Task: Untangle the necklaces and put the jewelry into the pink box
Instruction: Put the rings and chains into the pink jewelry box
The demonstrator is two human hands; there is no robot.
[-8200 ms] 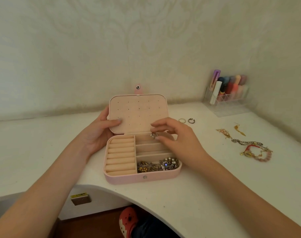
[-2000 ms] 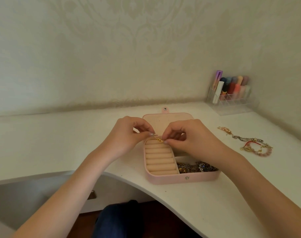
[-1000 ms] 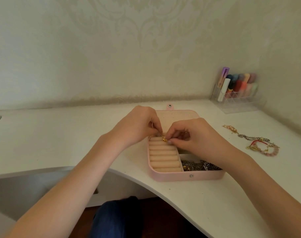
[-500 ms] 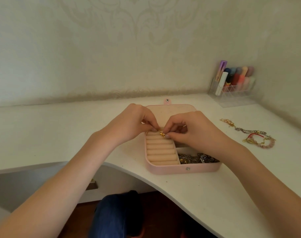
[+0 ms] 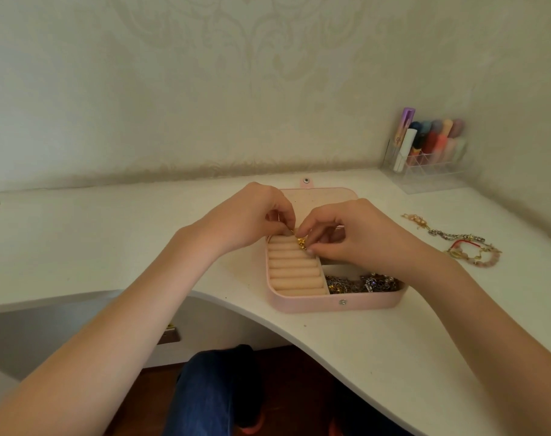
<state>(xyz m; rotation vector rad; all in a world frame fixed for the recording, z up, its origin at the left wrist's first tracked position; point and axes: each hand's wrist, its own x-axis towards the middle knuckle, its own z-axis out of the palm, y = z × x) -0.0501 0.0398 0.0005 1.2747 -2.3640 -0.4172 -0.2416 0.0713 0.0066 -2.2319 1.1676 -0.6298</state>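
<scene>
The open pink box (image 5: 312, 302) lies on the white desk, its lid flat behind it. My left hand (image 5: 246, 217) and my right hand (image 5: 349, 234) meet over the far end of the box's beige ring rolls (image 5: 294, 272). Both pinch a small gold piece of jewelry (image 5: 301, 242) between their fingertips. A heap of dark and silver chains (image 5: 360, 283) fills the near right compartment. Tangled gold, silver and pink necklaces (image 5: 456, 243) lie on the desk to the right.
A clear organizer (image 5: 428, 166) with coloured tubes stands in the back right corner against the wall. The desk's front edge (image 5: 236, 302) curves inward just before the box. My knees in blue trousers show below it.
Both hands stay together on the gold piece above the ring rolls, with only small finger movements. The view has shifted slightly.
</scene>
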